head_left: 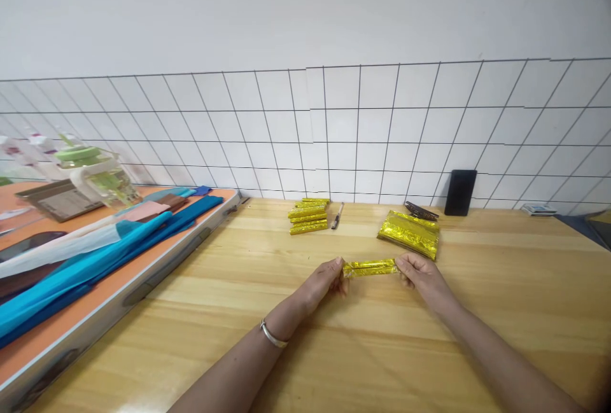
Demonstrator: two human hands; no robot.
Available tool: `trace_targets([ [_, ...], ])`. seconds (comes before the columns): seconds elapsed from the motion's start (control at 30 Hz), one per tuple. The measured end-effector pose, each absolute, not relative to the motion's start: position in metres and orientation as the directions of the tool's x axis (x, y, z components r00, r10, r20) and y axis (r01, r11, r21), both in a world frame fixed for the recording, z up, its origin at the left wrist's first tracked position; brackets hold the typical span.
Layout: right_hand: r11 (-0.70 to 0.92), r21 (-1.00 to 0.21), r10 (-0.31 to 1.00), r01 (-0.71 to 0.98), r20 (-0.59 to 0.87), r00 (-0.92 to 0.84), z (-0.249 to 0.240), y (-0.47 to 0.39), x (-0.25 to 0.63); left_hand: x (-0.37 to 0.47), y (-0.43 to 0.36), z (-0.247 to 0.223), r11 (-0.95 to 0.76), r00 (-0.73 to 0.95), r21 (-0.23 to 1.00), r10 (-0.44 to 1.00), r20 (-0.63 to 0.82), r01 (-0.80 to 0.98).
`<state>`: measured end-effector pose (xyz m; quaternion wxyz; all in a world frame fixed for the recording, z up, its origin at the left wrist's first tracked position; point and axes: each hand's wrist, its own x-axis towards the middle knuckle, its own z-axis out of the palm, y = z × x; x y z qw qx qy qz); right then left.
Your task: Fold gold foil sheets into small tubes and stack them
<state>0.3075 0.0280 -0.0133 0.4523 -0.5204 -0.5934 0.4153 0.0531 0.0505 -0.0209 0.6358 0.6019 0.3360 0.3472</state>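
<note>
A narrow folded strip of shiny gold foil paper point(370, 268) is stretched level between my two hands, above the wooden table. My left hand point(328, 278), below a wrist with a silver bangle, pinches its left end. At the right end, my right hand point(416, 270) grips it between thumb and fingers. Just beyond my right hand lies a stack of flat gold foil sheets point(409, 235). Several folded gold strips point(308, 217) sit in a pile farther back on the left, with a pen point(337, 216) beside them.
A black phone point(461, 193) leans against the tiled wall, near a dark clip-like object point(421, 210). To the left, an orange-topped surface point(143, 266) carries blue and pink paper or cloth point(90, 273), a brown box point(60, 199) and a green-lidded cup point(102, 174).
</note>
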Motion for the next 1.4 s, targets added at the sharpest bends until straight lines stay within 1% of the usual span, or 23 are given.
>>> trace_targets([
  [0.13, 0.067, -0.970, 0.997, 0.233, 0.054, -0.058, -0.017, 0.027, 0.306, 0.051, 0.052, -0.024, 0.069, 0.485, 0.993, 0.874, -0.012, -0.099],
  [0.23, 0.052, -0.967, 0.996, 0.250, 0.032, -0.083, -0.023, 0.029, 0.306, 0.051, 0.051, -0.024, -0.001, 0.454, 0.998, 0.891, 0.027, -0.056],
  [0.37, 0.051, -0.955, 0.996, 0.292, 0.026, -0.089, -0.030, 0.033, 0.306, 0.053, 0.049, -0.023, -0.061, 0.505, 0.998, 0.862, 0.036, 0.033],
  [0.43, 0.070, -0.946, 0.996, 0.317, 0.047, -0.079, -0.030, 0.033, 0.305, 0.057, 0.048, -0.025, -0.066, 0.499, 0.994, 0.867, 0.016, 0.083],
  [0.53, 0.130, -0.924, 0.991, 0.360, 0.117, -0.058, -0.024, 0.031, 0.302, 0.062, 0.047, -0.027, -0.089, 0.443, 0.985, 0.896, 0.013, 0.151],
  [0.63, 0.151, -0.917, 0.989, 0.369, 0.140, -0.057, -0.015, 0.027, 0.300, 0.065, 0.045, -0.026, -0.090, 0.460, 0.981, 0.888, 0.000, 0.173],
  [0.7, 0.141, -0.927, 0.990, 0.347, 0.124, -0.073, -0.010, 0.024, 0.299, 0.067, 0.043, -0.023, -0.056, 0.487, 0.986, 0.873, -0.027, 0.155],
  [0.77, 0.123, -0.949, 0.992, 0.290, 0.106, -0.074, -0.008, 0.021, 0.297, 0.069, 0.040, -0.019, -0.014, 0.484, 0.994, 0.874, -0.040, 0.109],
  [0.9, 0.084, -0.993, 0.995, 0.086, 0.079, -0.065, -0.006, 0.015, 0.290, 0.076, 0.034, -0.015, 0.072, 0.405, 0.997, 0.912, -0.063, -0.006],
  [0.97, 0.084, -0.996, 0.994, -0.011, 0.085, -0.068, -0.005, 0.012, 0.287, 0.080, 0.031, -0.016, 0.097, 0.398, 0.994, 0.915, -0.069, -0.051],
  [1.03, 0.092, -0.994, 0.992, -0.066, 0.097, -0.082, -0.005, 0.009, 0.283, 0.083, 0.028, -0.017, 0.109, 0.398, 0.991, 0.915, -0.068, -0.081],
  [1.1, 0.087, -0.995, 0.991, -0.056, 0.092, -0.099, -0.005, 0.008, 0.280, 0.084, 0.027, -0.018, 0.116, 0.407, 0.989, 0.911, -0.068, -0.095],
  [1.17, 0.077, -0.997, 0.993, -0.012, 0.077, -0.091, -0.005, 0.007, 0.277, 0.085, 0.025, -0.017, 0.108, 0.435, 0.990, 0.899, -0.059, -0.090],
  [1.27, 0.078, -0.997, 0.995, 0.029, 0.076, -0.069, -0.006, 0.006, 0.273, 0.084, 0.024, -0.017, 0.054, 0.501, 0.998, 0.865, -0.028, -0.038],
  [1.4, 0.092, -0.995, 0.988, 0.050, 0.084, -0.132, -0.005, 0.005, 0.271, 0.085, 0.021, -0.021, 0.016, 0.615, 0.999, 0.788, -0.030, 0.029],
])
